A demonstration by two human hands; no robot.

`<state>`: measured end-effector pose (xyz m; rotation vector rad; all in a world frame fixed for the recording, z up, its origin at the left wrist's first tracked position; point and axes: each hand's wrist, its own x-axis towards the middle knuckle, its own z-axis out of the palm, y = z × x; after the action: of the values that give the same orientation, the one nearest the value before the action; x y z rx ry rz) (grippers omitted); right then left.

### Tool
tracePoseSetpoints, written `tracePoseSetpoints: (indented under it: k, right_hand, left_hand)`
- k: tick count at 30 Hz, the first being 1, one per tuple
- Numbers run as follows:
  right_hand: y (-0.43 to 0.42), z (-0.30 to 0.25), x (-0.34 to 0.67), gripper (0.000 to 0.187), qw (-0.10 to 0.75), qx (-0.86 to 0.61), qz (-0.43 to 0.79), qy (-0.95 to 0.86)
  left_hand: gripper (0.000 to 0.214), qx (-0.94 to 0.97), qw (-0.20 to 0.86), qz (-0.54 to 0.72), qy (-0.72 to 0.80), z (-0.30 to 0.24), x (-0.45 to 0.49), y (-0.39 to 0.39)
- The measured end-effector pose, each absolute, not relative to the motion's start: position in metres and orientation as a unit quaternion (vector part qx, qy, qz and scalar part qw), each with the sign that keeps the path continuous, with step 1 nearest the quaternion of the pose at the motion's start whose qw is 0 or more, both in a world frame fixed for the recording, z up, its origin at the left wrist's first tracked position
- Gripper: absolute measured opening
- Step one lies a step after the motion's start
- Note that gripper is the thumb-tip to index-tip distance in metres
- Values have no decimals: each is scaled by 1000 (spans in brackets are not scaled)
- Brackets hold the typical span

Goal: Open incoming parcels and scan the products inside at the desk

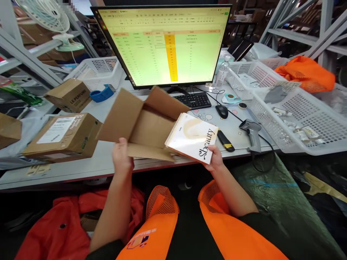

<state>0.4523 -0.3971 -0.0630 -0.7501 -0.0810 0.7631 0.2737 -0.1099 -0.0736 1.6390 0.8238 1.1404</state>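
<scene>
An opened brown cardboard box (151,126) with its flaps spread is tilted in front of the monitor. My left hand (121,157) grips it by the near left flap, thumb on top. In my right hand (215,159) is a flat white box (193,135) with "beauty" printed in black, held by its lower right corner. The white box is tilted and sits beside the carton's right side, overlapping it in view. Whether the two touch I cannot tell. A black and yellow box cutter (226,141) lies just right of the white box.
A taped carton (63,137) and a smaller carton (69,95) stand at left near a blue tape dispenser (102,93). Behind are a monitor (168,47), keyboard (196,100) and mouse (222,111). At right lie a barcode scanner (251,133) and a white basket (309,141) with small bottles.
</scene>
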Motion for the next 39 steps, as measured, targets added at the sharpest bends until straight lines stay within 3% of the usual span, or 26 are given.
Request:
tracePoseSetpoints:
  k: [6,9,11,12,14,16,19,22,25,29,33,37,39]
  right_hand:
    - [-429,-55,475,73,812,-462,336,-118]
    - [-435,-58,476,80,748,-586,224,-215]
    - [-437,-57,470,77,666,-672,135,-293]
    - [-437,-55,466,70,621,-702,108,-332]
    - [-433,-46,454,49,526,-739,81,-413]
    - [-429,-37,444,37,423,-759,61,-491]
    - [-439,-30,452,60,282,-776,22,-564]
    - [-481,-38,503,80,250,-842,-31,-477]
    - [-534,-51,575,80,246,-944,-117,-187]
    - [-569,-60,640,79,186,-983,-10,2]
    - [-562,-54,654,54,232,-972,32,22]
    - [-558,-38,622,45,520,-851,68,-33]
    - [-558,-30,591,48,608,-779,127,-86]
  left_hand:
    - [49,535,535,492,430,-89,255,-48]
    - [44,514,448,593,428,-76,244,-81]
    - [59,517,362,690,353,-64,244,-131]
    - [58,535,387,693,290,-58,248,-159]
    - [67,596,628,466,183,-47,264,-213]
    - [79,537,770,306,160,-41,286,-248]
    - [77,444,824,269,227,-46,313,-255]
    - [74,424,809,317,257,-59,324,-235]
    - [65,429,796,344,252,-68,327,-218]
    - [65,431,790,351,259,-73,339,-216]
    - [69,430,798,337,253,-75,357,-221]
    - [72,442,798,331,241,-75,371,-224]
    - [73,447,796,337,231,-74,376,-224]
